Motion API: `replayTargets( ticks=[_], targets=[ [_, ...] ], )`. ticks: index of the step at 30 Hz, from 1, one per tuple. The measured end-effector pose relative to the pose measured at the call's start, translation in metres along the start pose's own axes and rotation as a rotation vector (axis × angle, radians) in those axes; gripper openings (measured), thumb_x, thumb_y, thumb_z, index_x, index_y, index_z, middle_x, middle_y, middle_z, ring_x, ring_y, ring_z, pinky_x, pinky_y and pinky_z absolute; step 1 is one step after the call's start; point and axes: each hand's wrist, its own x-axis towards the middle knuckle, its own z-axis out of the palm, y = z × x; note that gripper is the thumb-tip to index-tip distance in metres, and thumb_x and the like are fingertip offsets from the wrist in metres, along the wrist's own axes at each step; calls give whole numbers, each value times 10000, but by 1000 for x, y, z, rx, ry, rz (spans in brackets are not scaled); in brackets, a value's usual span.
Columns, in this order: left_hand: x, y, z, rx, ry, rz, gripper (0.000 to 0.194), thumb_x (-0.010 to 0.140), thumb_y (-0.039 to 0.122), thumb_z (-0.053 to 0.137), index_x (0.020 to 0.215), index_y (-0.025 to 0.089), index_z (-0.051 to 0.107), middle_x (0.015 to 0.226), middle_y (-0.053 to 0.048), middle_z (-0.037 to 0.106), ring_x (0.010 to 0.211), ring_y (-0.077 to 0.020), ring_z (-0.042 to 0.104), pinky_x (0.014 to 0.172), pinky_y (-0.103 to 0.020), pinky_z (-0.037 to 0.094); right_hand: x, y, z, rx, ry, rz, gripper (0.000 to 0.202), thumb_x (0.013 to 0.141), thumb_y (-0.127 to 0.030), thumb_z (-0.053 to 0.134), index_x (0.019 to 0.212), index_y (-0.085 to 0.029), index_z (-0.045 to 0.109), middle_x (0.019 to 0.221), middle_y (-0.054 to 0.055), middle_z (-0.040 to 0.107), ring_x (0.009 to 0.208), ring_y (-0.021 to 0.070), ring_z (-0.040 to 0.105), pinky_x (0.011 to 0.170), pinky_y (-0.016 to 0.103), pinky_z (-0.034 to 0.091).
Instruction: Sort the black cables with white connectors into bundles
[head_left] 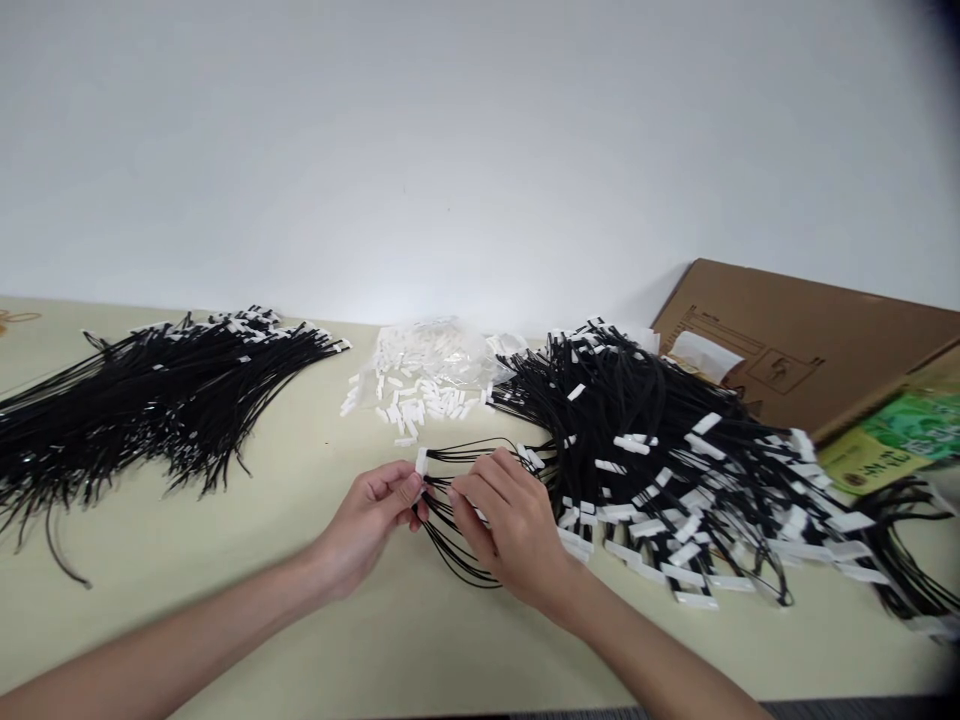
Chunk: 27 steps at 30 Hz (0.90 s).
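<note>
My left hand (386, 510) pinches a white connector (421, 461) near its lower end, with several thin black wires (454, 550) fanning out of it to the right. Just right of it, my right hand (514, 520) is curled over those wires, its fingers closed; what its fingertips grip is hidden. Beyond the hands lie many loose white connectors (420, 400) in front of a clear plastic bag (435, 345). To the right spreads a large pile of black wires with white connectors (630, 400).
Another heap of black wires (165, 400) covers the left of the pale table (300, 640). An open cardboard box (795, 330) leans at the back right, with a green and yellow packet (892, 440) in front. A white wall rises behind.
</note>
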Motion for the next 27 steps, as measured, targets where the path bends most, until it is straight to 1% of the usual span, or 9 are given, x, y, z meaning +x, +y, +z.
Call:
replayTargets(
  ticks=[7,13,19,24,27],
  targets=[
    [-1,2,1,7,14,2,195,743,325,571,674,144,594,566,0,535,562,-102,456,521,-227,331,1,0,1,-54,-37,-12,163,837,-133,394,715,-146,502,654,34,455,651,151,358,587,281,320],
    [0,1,-1,11,19,6,187,744,319,570,683,145,603,581,-2,537,570,-102,459,528,-228,330,2,1,1,-73,-36,-21,178,831,-118,388,691,-150,492,641,32,448,635,149,362,582,275,313],
    [-2,2,0,15,4,-2,208,744,328,566,662,140,598,566,-3,532,562,-104,451,526,-234,325,1,1,3,-82,-43,-34,173,835,-139,394,690,-154,487,646,26,437,637,149,358,577,279,304],
    [-4,0,1,3,-15,-23,204,760,331,546,700,145,604,637,-14,553,587,-104,459,538,-235,329,0,-1,1,-61,-86,-32,184,842,-143,380,695,-154,491,648,27,437,643,150,353,585,288,307],
    [-4,-2,1,-9,-16,-18,202,761,330,543,693,148,597,640,-10,546,593,-104,457,542,-233,333,0,-2,1,-49,-107,-36,198,848,-150,371,689,-154,488,657,31,448,647,151,352,588,293,308]
  ],
)
